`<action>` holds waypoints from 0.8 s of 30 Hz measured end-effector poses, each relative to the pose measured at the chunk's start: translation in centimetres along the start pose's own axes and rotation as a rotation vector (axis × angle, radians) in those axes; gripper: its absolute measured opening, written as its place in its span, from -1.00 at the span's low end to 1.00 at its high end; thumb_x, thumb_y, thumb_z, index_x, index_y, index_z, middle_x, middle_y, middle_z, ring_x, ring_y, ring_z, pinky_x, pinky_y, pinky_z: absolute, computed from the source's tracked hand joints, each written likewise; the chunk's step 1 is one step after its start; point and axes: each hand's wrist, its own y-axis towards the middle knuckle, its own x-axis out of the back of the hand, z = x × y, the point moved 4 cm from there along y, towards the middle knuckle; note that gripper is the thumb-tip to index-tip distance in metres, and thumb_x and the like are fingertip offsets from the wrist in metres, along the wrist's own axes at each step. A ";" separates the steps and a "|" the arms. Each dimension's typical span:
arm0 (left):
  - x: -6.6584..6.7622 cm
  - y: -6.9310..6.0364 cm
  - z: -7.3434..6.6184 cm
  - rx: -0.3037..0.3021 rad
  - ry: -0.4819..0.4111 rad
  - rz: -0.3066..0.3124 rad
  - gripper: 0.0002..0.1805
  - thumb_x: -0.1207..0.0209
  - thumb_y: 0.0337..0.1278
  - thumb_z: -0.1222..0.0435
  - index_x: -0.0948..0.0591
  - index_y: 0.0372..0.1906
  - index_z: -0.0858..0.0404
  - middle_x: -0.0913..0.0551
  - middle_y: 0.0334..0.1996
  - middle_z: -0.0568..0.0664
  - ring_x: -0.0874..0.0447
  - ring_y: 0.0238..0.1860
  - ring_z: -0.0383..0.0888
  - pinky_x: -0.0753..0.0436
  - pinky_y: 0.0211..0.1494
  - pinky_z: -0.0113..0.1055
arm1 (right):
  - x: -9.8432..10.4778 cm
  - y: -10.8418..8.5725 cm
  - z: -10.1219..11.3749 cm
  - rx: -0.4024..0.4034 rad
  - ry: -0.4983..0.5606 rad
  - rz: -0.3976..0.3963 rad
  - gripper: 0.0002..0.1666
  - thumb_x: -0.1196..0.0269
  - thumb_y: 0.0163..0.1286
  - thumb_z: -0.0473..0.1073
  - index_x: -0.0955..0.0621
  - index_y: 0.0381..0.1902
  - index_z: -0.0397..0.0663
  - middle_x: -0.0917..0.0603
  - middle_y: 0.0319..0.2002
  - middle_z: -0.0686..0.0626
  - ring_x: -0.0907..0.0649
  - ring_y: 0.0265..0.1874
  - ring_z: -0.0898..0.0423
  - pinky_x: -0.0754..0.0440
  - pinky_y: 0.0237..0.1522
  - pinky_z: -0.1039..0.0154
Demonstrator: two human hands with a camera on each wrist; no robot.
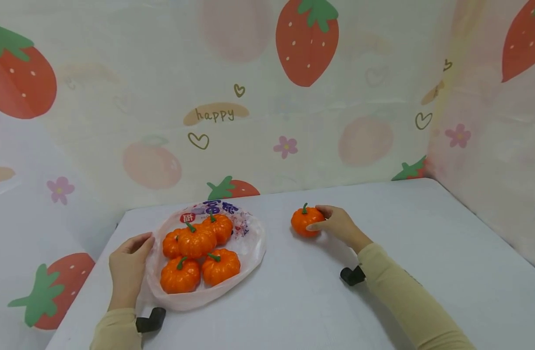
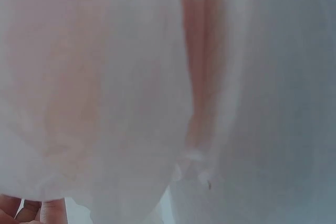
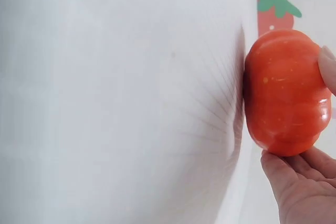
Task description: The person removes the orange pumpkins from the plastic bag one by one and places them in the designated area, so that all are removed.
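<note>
An orange toy pumpkin with a green stem stands upright on the white table, right of the bag. My right hand grips it between thumb and fingers; the right wrist view shows the pumpkin close up with the hand around its side. A whitish plastic bag with purple and red print lies spread open and holds several pumpkins. At its left edge my left hand pinches the rim. Pale bag film fills much of the left wrist view, the left fingers at its lower corner.
The white table ends at a backdrop printed with strawberries, hearts and flowers, which also runs along both sides. Black wrist devices sit beside both forearms.
</note>
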 end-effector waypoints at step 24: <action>0.0 0.0 0.0 0.005 -0.013 -0.006 -0.47 -0.09 0.36 -0.09 -0.59 0.24 0.13 -0.60 0.19 0.00 -0.50 -0.03 -0.40 -0.53 -0.02 -0.76 | 0.8 -3.5 1.4 0.003 0.095 -0.124 -0.02 -0.44 0.21 -0.01 -0.28 0.50 -0.10 -0.29 0.50 -0.20 -0.28 0.49 -0.22 -0.30 0.48 -0.09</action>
